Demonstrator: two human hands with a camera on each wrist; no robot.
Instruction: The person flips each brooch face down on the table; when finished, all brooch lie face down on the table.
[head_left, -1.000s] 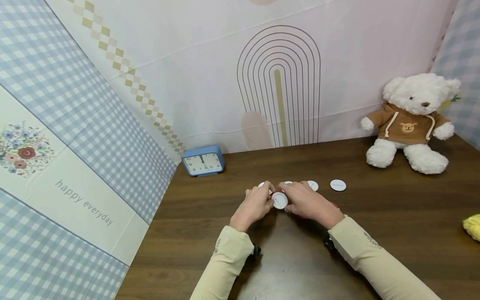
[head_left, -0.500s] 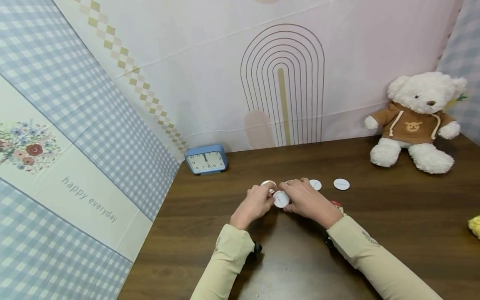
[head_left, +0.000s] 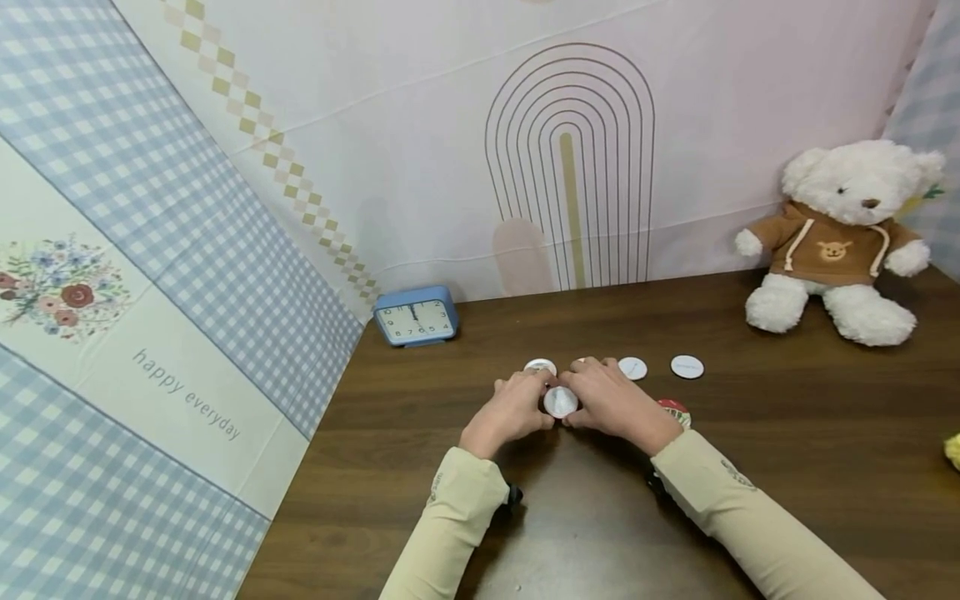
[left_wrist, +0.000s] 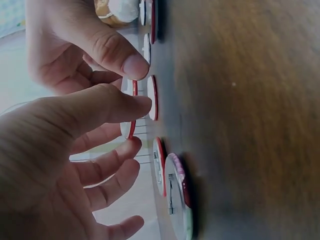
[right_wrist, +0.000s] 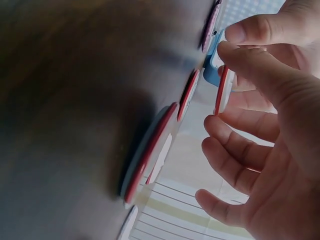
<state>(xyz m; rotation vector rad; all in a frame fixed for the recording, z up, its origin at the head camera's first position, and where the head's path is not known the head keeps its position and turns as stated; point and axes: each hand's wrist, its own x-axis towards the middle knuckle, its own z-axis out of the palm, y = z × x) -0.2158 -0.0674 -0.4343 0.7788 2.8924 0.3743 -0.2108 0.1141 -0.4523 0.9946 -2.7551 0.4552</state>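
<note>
A round pin badge (head_left: 561, 402) with a white back is held just above the table between both hands. My left hand (head_left: 512, 413) pinches its left edge, and my right hand (head_left: 611, 401) pinches its right edge. From the side, in the left wrist view, the badge's red rim (left_wrist: 133, 127) shows between the fingertips. Behind the hands lie a badge (head_left: 541, 365) at left and two white discs, one near the right fingers (head_left: 632, 368) and one farther right (head_left: 687, 367). A red badge (head_left: 676, 412) lies beside the right wrist. Another is mostly hidden behind the right hand.
A blue clock (head_left: 417, 317) stands at the back left of the brown table (head_left: 585, 517). A white teddy bear (head_left: 836, 242) in a brown hoodie sits at the back right. Something yellow (head_left: 952, 450) shows at the right edge. A patterned backdrop rises behind.
The left fingers have closed in toward the right ones over the top of the badge, whose back now catches the light differently. The head view has shifted slightly, uncovering more of the red badge.
</note>
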